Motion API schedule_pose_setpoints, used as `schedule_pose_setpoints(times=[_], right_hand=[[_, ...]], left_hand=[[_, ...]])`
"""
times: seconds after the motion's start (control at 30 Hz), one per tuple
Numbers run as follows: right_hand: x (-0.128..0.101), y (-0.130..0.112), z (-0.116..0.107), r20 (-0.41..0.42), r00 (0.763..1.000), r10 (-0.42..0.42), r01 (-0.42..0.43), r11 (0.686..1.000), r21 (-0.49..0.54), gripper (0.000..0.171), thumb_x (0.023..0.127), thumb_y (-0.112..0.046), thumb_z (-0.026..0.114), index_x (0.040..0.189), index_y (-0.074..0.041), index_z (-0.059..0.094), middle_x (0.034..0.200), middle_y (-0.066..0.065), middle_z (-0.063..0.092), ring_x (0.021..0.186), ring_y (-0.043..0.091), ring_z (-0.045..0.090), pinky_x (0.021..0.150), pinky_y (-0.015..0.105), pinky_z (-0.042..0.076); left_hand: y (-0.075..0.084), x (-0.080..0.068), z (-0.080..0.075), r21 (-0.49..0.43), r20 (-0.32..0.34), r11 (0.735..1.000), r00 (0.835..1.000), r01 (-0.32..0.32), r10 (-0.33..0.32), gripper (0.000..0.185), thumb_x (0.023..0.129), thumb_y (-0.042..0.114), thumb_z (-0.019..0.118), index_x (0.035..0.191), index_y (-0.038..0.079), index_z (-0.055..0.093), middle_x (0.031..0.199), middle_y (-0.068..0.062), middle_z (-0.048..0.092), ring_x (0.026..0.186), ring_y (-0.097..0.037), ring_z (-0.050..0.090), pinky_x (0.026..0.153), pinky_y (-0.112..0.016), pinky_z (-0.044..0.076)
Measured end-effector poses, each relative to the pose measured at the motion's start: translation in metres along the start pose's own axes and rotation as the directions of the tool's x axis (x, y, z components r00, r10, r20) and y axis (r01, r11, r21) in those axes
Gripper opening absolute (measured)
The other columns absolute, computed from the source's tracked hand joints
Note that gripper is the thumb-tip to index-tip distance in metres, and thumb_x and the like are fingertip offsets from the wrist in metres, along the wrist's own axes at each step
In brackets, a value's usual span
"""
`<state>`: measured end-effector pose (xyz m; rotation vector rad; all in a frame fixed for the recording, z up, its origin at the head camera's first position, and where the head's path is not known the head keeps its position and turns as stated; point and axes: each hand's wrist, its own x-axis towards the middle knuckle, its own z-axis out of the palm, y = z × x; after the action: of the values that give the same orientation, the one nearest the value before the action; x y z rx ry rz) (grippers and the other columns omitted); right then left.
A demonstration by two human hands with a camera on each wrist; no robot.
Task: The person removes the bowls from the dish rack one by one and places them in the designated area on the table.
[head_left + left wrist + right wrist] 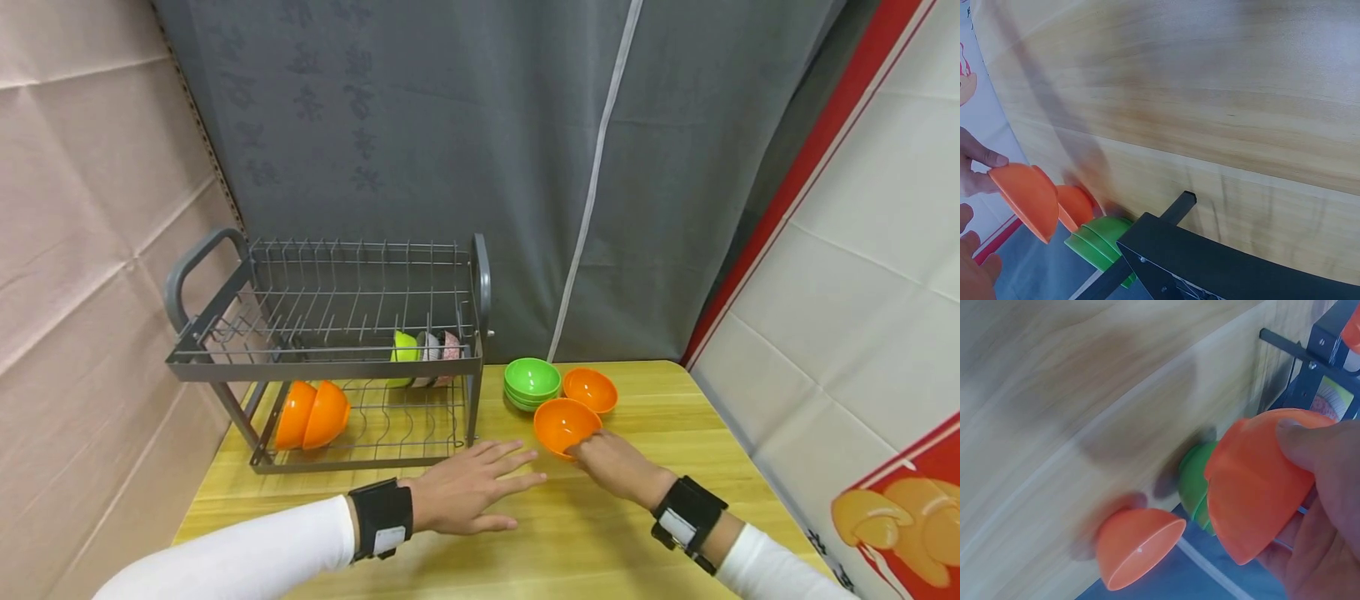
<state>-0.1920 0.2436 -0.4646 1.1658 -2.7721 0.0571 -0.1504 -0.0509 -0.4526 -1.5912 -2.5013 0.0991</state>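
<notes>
I have my right hand pinching an orange bowl by its near rim, thumb on the outside wall, and the wrist view shows it tilted and lifted off the table. It sits toward the table's far edge, just in front of the green stack and a second orange bowl. My left hand lies flat with fingers spread, holding nothing, near the rack's front right corner. I judge this the pick-up step; next the bowl wants carrying to the rack's lower tier, turned on edge like the two orange ones there. The bowls look like smooth, thin plastic hemispheres, the rack is grey wire, and the table is pale wood grain.
</notes>
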Motion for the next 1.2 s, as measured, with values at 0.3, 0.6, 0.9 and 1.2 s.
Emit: schedule_pose_setpoints(times=[0.3,0.6,0.9,1.2], right_hand=[[0.000,0.018,0.003,-0.018,0.998,0.054,-0.054,0.998,0.020,0.010,0.089,-0.010,0.075,0.084,-0.015,0.068,0.075,-0.007,0.062,0.071,0.009,0.059,0.068,0.034,0.055],[0.004,0.039,0.003,-0.066,0.992,0.104,-0.106,0.994,-0.021,0.011,0.090,-0.004,0.071,0.084,-0.013,0.067,0.072,-0.004,0.063,0.065,0.011,0.058,0.063,0.036,0.051],[0.016,0.063,0.013,-0.068,0.984,0.164,-0.169,0.982,-0.081,0.014,0.091,-0.002,0.067,0.081,-0.008,0.061,0.062,0.002,0.055,0.054,0.019,0.055,0.053,0.040,0.049],[0.029,0.083,0.026,0.066,0.965,0.252,-0.246,0.965,-0.088,0.007,0.093,0.001,0.062,0.091,-0.006,0.062,0.068,0.004,0.058,0.060,0.019,0.055,0.061,0.041,0.053]], left_hand=[[0.002,0.002,-0.004,-0.002,0.041,1.000,0.999,-0.015,0.015,0.067,0.104,0.060,0.036,0.162,0.028,0.024,0.169,-0.005,0.025,0.156,-0.025,0.028,0.126,-0.043,0.031],[0.003,0.000,-0.003,0.013,0.037,1.000,0.999,-0.025,0.025,0.067,0.105,0.062,0.030,0.162,0.029,0.024,0.169,-0.005,0.025,0.155,-0.024,0.029,0.125,-0.042,0.032],[0.006,-0.001,-0.001,0.003,0.046,0.999,0.998,-0.034,0.034,0.068,0.104,0.060,0.038,0.162,0.028,0.024,0.169,-0.006,0.025,0.155,-0.025,0.030,0.125,-0.043,0.032],[0.007,-0.002,0.001,0.005,0.044,0.999,0.998,-0.042,0.042,0.067,0.104,0.060,0.035,0.162,0.028,0.024,0.169,-0.005,0.025,0.155,-0.024,0.029,0.126,-0.042,0.031]])
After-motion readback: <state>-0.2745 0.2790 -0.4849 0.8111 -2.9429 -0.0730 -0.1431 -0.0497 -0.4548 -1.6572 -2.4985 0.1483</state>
